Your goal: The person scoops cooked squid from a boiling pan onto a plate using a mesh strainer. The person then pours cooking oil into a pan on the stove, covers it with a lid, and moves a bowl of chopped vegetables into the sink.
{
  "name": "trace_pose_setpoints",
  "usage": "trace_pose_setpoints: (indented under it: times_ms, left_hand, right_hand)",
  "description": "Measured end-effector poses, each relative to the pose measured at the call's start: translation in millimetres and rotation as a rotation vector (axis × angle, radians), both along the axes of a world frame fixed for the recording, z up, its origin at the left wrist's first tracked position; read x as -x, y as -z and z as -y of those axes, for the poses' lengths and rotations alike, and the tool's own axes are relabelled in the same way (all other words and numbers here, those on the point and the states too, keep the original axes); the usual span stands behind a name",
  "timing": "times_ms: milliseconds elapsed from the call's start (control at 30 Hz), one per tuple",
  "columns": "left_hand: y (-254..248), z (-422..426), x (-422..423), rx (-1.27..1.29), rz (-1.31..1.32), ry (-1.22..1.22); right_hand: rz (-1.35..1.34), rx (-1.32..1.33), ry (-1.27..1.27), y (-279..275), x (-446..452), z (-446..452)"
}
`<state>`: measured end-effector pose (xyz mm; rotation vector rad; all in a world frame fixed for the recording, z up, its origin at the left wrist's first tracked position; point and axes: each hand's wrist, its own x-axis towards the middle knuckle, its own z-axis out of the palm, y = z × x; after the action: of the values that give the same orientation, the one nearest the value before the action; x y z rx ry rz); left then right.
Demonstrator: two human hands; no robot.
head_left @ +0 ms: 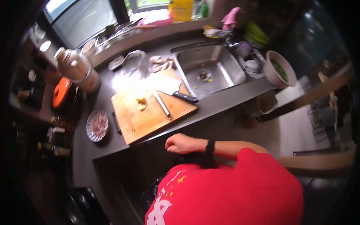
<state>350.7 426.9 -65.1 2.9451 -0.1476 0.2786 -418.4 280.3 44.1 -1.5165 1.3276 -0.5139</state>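
Fingers (171,144) of the right hand (182,143) sat loosely curled, apparently empty, mid-frame; the knife (169,84) above was best gripped by its handle (185,97).

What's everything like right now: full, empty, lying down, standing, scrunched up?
Right hand: fingers look curled
Cutting board: flat, yellow pieces on top
Black-handled knife: lying on the board
Thin metal tool: lying on the board
Plate: holding chopped pinkish food
Sink: no pooled water, yellow bits inside
Pale bowl: holding greens
Flask: standing
Cloth: crumpled
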Motion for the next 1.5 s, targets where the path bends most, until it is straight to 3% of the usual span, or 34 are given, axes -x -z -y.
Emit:
trace_pose_setpoints:
  times_ms: [67, 133, 200, 267, 333, 467, 533, 567, 633, 667, 767, 933, 967, 1000, 1033, 1067, 1133, 1167, 1300, 1367, 1500]
  left_hand:
    - [-107.2, -3.6, 134.0, -0.158, -0.135, 0.467]
    - [0.5, -6.7, 32.5, 0.322, -0.077, 0.312]
    - [-29.6, -8.4, 54.2, 0.148, -0.425, 0.230]
    - [-36.5, -17.4, 64.0, 0.118, -0.377, 0.186]
    - [-38.5, -25.1, 72.6, 0.156, -0.522, 0.258]
    - [-31.6, -39.7, 99.5, 0.273, -0.510, 0.270]
    - [-33.9, -45.2, 112.8, 0.252, -0.574, 0.265]
    - [-36.5, -47.3, 116.9, 0.234, -0.635, 0.258]
    - [-37.9, -49.0, 126.4, 0.247, -0.664, 0.262]
    - [-37.6, -52.8, 132.1, 0.260, -0.697, 0.268]
    - [-44.0, -56.4, 152.7, 0.316, -0.706, 0.332]
    - [-52.7, -50.0, 178.8, 0.429, -0.678, 0.374]
    - [-38.5, -53.5, 165.5, 0.394, -0.594, 0.472]
    - [-64.4, -43.7, 197.6, 0.405, -0.543, 0.484]
    - [-47.0, -49.7, 181.5, 0.473, -0.471, 0.475]
    - [-45.9, -52.1, 171.8, 0.384, -0.405, 0.535]
    - [-62.8, -46.8, 180.4, 0.352, -0.197, 0.534]
    - [-59.6, -48.2, 171.1, 0.369, -0.205, 0.424]
    - [-80.5, -44.0, 137.5, 0.398, -0.236, 0.147]
    - [-72.0, -42.6, 108.0, 0.283, -0.185, 0.048]
    - [-64.7, -39.8, 68.6, 0.241, -0.156, 0.080]
  right_hand:
    - [0.048, 0.037, 0.033, 7.2, 22.7, 2.8]
    - [0.061, 0.023, 0.055, 8.2, 43.2, 4.8]
    - [0.051, 0.015, 0.066, 1.8, 60.3, 7.9]
    - [0.096, -0.002, 0.091, -4.3, 73.5, 10.0]
    - [0.112, 0.009, 0.106, -5.8, 82.2, 14.3]
    - [0.089, 0.206, 0.266, -8.1, 100.0, 24.7]
    - [-0.113, 0.626, 0.397, -9.4, 111.2, 35.3]
    - [-0.108, 0.625, 0.392, -9.3, 118.0, 42.5]
    - [-0.469, 0.788, 0.401, -7.9, 133.2, 56.2]
    - [-0.460, 0.792, 0.386, -7.0, 137.3, 60.4]
    - [-0.638, 0.611, 0.374, 9.2, 142.0, 71.2]
    - [-0.544, 0.630, 0.303, 48.9, 148.9, 82.4]
    - [-0.493, 0.770, 0.291, 59.4, 154.9, 82.3]
    - [-0.476, 0.653, 0.279, 50.6, 152.3, 83.8]
    - [-0.441, 0.630, 0.299, 47.6, 149.3, 88.4]
    - [-0.354, 0.823, 0.241, 46.2, 147.0, 91.1]
    - [-0.481, 0.673, 0.229, 60.8, 154.0, 95.8]
    - [-0.501, 0.788, 0.242, 59.9, 148.1, 92.4]
    - [-0.536, 0.671, 0.236, 54.8, 147.0, 87.1]
    - [-0.645, 0.582, 0.249, 41.0, 140.0, 84.7]
    - [-0.890, 0.598, 0.181, 40.3, 146.2, 96.8]
